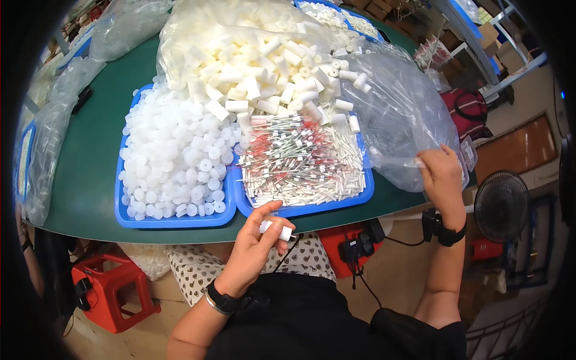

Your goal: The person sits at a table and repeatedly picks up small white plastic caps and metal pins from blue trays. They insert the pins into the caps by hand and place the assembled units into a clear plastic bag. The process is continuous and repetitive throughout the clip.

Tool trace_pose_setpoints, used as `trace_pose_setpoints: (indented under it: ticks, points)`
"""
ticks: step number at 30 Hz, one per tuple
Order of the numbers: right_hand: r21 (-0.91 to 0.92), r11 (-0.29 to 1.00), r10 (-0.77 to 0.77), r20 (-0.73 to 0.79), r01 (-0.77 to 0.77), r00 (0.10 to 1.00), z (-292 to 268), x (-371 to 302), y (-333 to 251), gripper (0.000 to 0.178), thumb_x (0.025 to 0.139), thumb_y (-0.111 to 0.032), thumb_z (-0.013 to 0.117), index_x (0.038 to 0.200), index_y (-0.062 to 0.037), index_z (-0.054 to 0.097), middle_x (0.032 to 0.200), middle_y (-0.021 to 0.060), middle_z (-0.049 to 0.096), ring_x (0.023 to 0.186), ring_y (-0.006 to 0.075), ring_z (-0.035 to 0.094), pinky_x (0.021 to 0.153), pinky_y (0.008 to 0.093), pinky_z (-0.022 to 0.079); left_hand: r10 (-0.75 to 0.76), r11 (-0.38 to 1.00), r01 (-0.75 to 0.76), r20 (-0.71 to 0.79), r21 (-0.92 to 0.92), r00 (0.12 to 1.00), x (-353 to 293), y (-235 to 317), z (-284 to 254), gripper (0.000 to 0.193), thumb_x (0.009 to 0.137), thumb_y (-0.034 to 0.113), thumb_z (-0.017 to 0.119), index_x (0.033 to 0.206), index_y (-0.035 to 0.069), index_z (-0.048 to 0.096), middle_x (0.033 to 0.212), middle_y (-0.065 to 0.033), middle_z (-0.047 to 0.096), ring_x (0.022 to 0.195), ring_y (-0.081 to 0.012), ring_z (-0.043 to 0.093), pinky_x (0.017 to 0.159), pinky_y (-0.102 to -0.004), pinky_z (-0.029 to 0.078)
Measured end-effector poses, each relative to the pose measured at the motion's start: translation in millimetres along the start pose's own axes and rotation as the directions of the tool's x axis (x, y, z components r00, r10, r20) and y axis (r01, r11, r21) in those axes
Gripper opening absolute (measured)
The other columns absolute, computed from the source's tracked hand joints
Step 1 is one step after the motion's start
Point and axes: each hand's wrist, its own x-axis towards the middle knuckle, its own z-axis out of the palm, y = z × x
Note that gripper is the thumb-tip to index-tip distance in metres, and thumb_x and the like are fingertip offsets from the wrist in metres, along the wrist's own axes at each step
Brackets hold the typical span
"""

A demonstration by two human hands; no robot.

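Cylinders, pale and stubby (282, 66), spill over the far edge of the blue tray (300, 211) of thin sticks (342, 174); translucent discs (174, 150) are heaped just left of that tray. Right of it lies a clear plastic bag (393, 102), its film pinched by my right hand (443, 174). Just off the tray's near edge, my left hand (251, 243) pinches a white piece (286, 233), its long axis running sideways, right end tipped slightly toward me.

Green table (84, 180), red stool (102, 300), black fan (501, 205)
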Motion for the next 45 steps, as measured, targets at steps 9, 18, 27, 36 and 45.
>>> trace_pose_setpoints:
  ticks: [9, 18, 27, 36, 45]
  points:
    - [0.018, 0.951, 0.308, -0.157, -0.31, 0.938, -27.3, 26.5, 18.4, 0.013, 0.09, -0.015, 0.062, 0.091, -0.0026, 0.066, 0.089, 0.0144, 0.067, 0.083, 0.0342, 0.063, 0.075, 0.0397, 0.049, -0.027, 1.0, 0.027, -0.016, 0.009, 1.0, 7.6, -0.3, 0.3, 0.041, 0.103, 0.017, 0.05, 0.139, 0.003, 0.037, 0.103, -0.0126, 0.066, 0.088, -0.0124, 0.064, 0.078, -0.025, 0.052]
    - [0.212, 0.957, 0.26, -0.333, -0.196, 0.906, -49.0, 33.2, -23.4, 0.006, 0.089, -0.004, 0.063, 0.09, 0.0017, 0.062, 0.084, 0.0112, 0.065, 0.074, 0.0239, 0.059, 0.071, 0.0321, 0.047, 0.001, 0.997, 0.001, -0.02, 0.077, 1.0, 12.7, -1.9, -0.6, 0.047, 0.103, 0.019, 0.051, 0.141, -0.003, 0.033, 0.104, -0.0126, 0.068, 0.096, -0.0118, 0.062, 0.087, -0.026, 0.047]
    - [0.259, 0.965, 0.147, -0.376, -0.048, 0.915, -47.1, 35.8, -61.0, 0.006, 0.089, -0.001, 0.063, 0.086, 0.0041, 0.062, 0.086, 0.0136, 0.066, 0.074, 0.0245, 0.062, 0.074, 0.032, 0.05, -0.02, 1.0, 0.02, -0.034, 0.019, 0.999, 11.8, -3.7, 0.6, 0.052, 0.102, 0.021, 0.054, 0.14, -0.008, 0.033, 0.102, -0.0107, 0.068, 0.097, -0.0102, 0.059, 0.093, -0.0255, 0.044]
    - [0.351, 0.918, -0.222, 0.07, 0.184, 0.973, 30.4, -1.0, -97.4, 0.017, 0.081, -0.013, 0.071, 0.091, -0.0014, 0.064, 0.091, 0.0123, 0.065, 0.09, 0.0314, 0.064, 0.098, 0.0467, 0.047, -0.013, 1.0, 0.014, -0.024, 0.018, 1.0, 13.2, -4.5, 2.8, 0.045, 0.102, 0.022, 0.053, 0.137, -0.002, 0.037, 0.102, -0.0093, 0.068, 0.095, -0.0097, 0.058, 0.089, -0.025, 0.045]
    - [0.594, 0.8, -0.061, 0.214, -0.08, 0.975, 47.3, 18.9, -78.1, 0.034, 0.097, -0.021, 0.056, 0.118, 0.0051, 0.057, 0.115, 0.0236, 0.063, 0.104, 0.0405, 0.06, 0.088, 0.0446, 0.049, 0.009, 1.0, -0.009, -0.038, 0.0, 0.999, 14.4, -7.2, 0.6, 0.039, 0.102, 0.023, 0.053, 0.133, 0.001, 0.042, 0.1, -0.0099, 0.068, 0.092, -0.0109, 0.061, 0.084, -0.0244, 0.047]
